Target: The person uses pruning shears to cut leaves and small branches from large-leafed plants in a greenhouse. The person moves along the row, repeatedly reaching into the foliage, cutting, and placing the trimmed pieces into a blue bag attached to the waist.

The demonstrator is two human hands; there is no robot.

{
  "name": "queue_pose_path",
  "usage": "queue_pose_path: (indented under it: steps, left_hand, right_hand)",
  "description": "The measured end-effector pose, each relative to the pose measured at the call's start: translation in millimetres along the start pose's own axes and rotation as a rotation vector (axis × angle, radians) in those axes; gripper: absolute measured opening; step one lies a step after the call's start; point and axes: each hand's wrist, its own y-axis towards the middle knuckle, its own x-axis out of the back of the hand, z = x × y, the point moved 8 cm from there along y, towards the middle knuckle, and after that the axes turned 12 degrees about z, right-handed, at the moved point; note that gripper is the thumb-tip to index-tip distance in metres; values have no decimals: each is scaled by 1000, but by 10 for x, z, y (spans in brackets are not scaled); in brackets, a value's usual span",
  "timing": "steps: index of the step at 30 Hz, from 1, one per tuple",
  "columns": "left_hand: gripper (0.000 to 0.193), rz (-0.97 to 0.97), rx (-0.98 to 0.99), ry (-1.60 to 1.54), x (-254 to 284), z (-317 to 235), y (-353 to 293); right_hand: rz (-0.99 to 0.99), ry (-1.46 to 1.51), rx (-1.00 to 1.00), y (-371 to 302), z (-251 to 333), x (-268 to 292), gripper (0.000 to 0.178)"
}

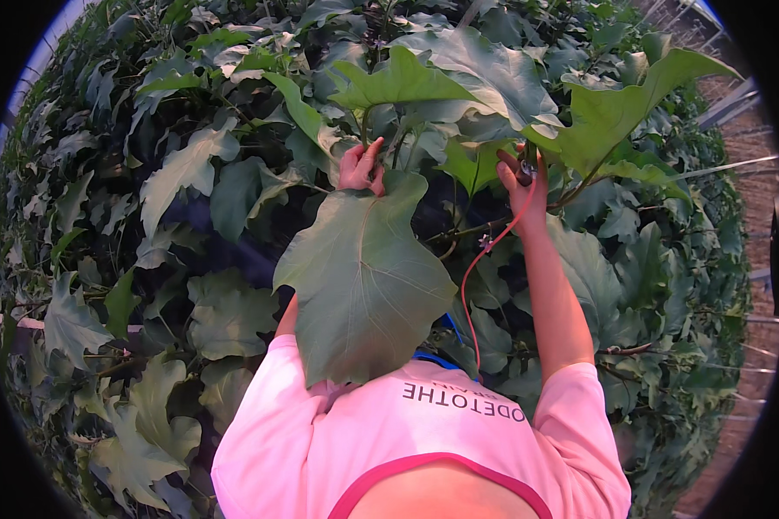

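Note:
My left hand [361,167] is up among the stems, its fingers bent and partly closed beside a thin leaf stem [365,121]. Whatever may be between them is hidden. A broad green lobed leaf [363,268] hangs just below that hand and covers most of my left forearm. Farther right, my raised right hand [525,182] is closed around a small dark tool with a shiny metal part [525,173], whose kind is too small to make out. From it a red cord [466,294] curves down to my chest. A large bright leaf [623,112] spreads beside this hand.
Dense leafy plants [182,173] surround both arms, with pale purple flowers [485,241] among the branches. At the right, a thin taut line [727,167] and metal bars [731,104] run past the foliage above brown ground [753,225].

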Motion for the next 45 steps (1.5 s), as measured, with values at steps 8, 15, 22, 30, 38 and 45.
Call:
queue_pose_path:
  steps: [8, 15, 22, 30, 38, 45]
  left_hand:
    - [43, 76, 481, -1139, -272, -175, -887]
    - [28, -40, 803, -1203, -305, -215, -1073]
    - [23, 128, 601, -1649, -399, -650, -884]
    - [22, 944, 535, -1427, -1281, -702, -847]
    - [24, 11, 394, -681, -598, -291, 277]
    - [60, 77, -20, 377, 191, -854, 708]
  right_hand:
    - [-93, -36, -52, 56, -177, 547, 53]
    - [-163, 12, -98, -130, -216, 832, 52]
    - [-122, 14, -131, -110, -199, 784, 56]
    - [-162, -353, -8, -29, -396, 1023, 50]
    - [-124, 72, -99, -111, -200, 668, 59]
    - [74, 41, -26, -110, 37, 238, 56]
